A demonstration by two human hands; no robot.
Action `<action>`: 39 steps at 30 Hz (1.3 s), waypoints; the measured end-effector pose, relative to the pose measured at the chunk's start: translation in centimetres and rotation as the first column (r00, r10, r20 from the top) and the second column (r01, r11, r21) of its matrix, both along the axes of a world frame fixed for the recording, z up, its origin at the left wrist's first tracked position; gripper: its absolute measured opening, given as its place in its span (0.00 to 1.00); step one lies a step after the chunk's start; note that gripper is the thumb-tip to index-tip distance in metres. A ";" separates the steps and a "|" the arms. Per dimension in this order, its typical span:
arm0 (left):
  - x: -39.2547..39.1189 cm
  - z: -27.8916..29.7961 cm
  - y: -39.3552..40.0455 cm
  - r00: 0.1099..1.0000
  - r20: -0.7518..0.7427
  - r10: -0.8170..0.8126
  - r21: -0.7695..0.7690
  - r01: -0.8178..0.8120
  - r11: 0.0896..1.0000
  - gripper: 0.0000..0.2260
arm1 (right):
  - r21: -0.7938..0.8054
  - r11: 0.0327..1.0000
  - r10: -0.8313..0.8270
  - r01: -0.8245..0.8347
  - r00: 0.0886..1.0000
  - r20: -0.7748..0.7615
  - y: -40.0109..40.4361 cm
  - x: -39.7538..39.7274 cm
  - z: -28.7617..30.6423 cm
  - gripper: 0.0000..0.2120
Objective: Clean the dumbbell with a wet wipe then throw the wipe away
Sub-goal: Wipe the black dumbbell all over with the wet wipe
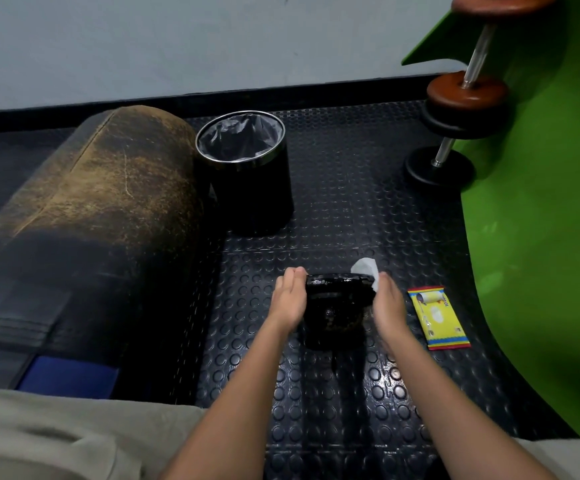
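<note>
Right now a black, glossy cast-iron dumbbell (337, 303) stands on end on the dark studded rubber floor mat (333, 209), its long axis upright, so the top plate faces the camera and the lower part is hidden beneath it. The left hand (288, 299) lies flat against the plate's left edge, fingers straight, bracing it rather than gripping. The right hand (387, 303) is at the plate's right edge, holding a crumpled white wet wipe (368, 271) against the rim; how far its fingers curl round the wipe cannot be told for sure. Wiping looks under way, not finished. The next move turns on the black round bin with a chrome rim and grey liner (243, 157): it stands well beyond the dumbbell and to the left, mouth open upward, so the wipe-holding right hand would have to cross forward over the plate to reach it, though the left hand is the nearer. A yellow wipe packet (437, 318) lies just right of the right hand.
</note>
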State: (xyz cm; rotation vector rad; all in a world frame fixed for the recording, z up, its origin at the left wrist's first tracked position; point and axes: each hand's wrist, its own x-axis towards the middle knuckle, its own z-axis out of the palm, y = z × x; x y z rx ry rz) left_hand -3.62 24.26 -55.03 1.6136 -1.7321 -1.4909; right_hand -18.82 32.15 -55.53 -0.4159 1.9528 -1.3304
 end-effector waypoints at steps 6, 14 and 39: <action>0.0 -0.1 -0.2 1.000 0.007 0.002 -0.009 -0.002 1.000 0.22 | 0.162 0.986 0.074 -0.036 0.969 -0.238 -2.0 0.5 1.1 0.14; 0.0 -0.4 0.0 0.998 -0.027 0.053 -0.027 -0.054 0.998 0.20 | -0.065 0.942 0.136 -0.329 0.553 -0.822 -0.2 2.3 -1.0 0.12; 0.3 -0.7 0.0 0.993 -0.082 0.090 0.051 -0.086 0.995 0.19 | -0.162 0.964 0.082 -0.212 0.814 -0.575 -0.3 0.8 -1.7 0.15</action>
